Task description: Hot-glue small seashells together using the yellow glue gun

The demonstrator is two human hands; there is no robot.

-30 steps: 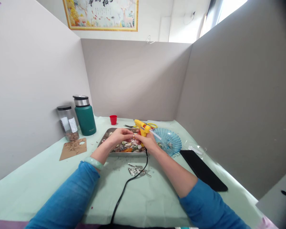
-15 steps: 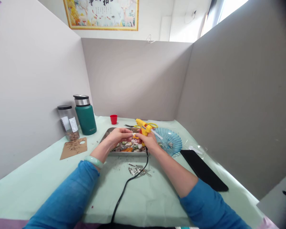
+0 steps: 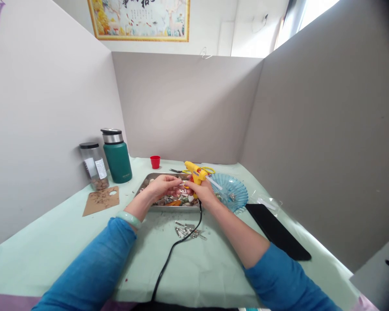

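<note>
Over a metal tray [image 3: 176, 208] of small mixed pieces, my two hands meet. My right hand [image 3: 205, 192] is wrapped round a yellow hot glue gun [image 3: 196, 171], a clear glue stick [image 3: 214, 183] poking out of its back. The gun's black cord [image 3: 172, 249] runs down to the table's front edge. My left hand [image 3: 164, 186], with a pale green bangle [image 3: 129, 219] at the wrist, is closed in a pinch close to my right fingertips. What it pinches is too small to make out. A little pile of metal clips [image 3: 188, 231] lies in front of the tray.
A blue glass plate [image 3: 241, 190] stands right of the tray, beside a black flat slab [image 3: 277, 231]. Behind are yellow-handled scissors [image 3: 208, 169] and a red cup [image 3: 155, 162]. To the left stand a green bottle [image 3: 117, 162], a clear jar [image 3: 95, 168] and brown card [image 3: 100, 202].
My left hand has shifted very slightly toward my right fingertips. The glue gun stays in my right hand in almost the same place.
</note>
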